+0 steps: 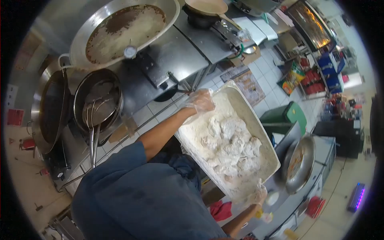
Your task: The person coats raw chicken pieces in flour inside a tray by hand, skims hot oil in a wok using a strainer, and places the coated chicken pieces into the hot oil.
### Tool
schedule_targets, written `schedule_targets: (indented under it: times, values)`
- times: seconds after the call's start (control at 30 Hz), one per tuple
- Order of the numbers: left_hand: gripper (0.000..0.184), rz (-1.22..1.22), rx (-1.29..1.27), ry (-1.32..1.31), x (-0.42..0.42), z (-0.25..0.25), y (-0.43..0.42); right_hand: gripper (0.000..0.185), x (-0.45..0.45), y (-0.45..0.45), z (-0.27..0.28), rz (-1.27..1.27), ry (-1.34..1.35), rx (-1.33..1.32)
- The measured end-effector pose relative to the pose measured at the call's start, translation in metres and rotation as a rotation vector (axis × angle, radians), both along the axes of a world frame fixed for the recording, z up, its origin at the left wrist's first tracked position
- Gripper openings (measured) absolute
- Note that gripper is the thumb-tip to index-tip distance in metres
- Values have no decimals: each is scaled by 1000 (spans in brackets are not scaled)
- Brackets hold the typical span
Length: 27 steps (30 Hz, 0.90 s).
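A large white rectangular tub (269, 149), tilted in view, is held up in front of my body by both hands. Inside it lies white flour with several lumpy, flour-coated pieces (232, 138) that look like chicken. My left hand (201, 101), in a clear plastic glove, is closed around the tub's upper-left end. At the lower-right end, my right hand (257, 195), also in a clear glove, grips the tub near its corner. The fingers under the rim are partly hidden.
At upper left, a wide wok (122, 34) holds foamy oil; another wok (50, 108) of dark oil stands left of a pan with metal strainers (100, 106). To the right are a green bin (294, 114) and a metal bowl (302, 164) on a counter.
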<state>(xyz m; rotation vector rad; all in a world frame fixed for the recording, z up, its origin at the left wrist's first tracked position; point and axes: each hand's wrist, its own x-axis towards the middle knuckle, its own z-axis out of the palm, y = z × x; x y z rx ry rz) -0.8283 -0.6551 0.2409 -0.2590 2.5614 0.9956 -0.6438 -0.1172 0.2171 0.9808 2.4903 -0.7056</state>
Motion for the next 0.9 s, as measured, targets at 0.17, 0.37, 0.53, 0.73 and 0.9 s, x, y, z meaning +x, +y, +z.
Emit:
schedule_targets:
  times: [0.17, 0.37, 0.53, 0.73, 0.9]
  values:
    - [33, 350, -159, -14, -131, 2, -62, 39, -157, -98, -41, 298, 435, -152]
    - [32, 405, -269, -14, -273, -123, -201, 36, -300, -236, -67, 105, 122, -367]
    - [40, 618, -402, -94, -302, -86, -232, 39, -333, -261, -132, 165, -16, -375]
    - [57, 742, -593, 122, -317, -116, -235, 33, -357, -333, -64, 276, 123, -718]
    - [56, 745, -465, 334, -265, -54, -147, 40, -369, -356, -73, 73, 59, -943]
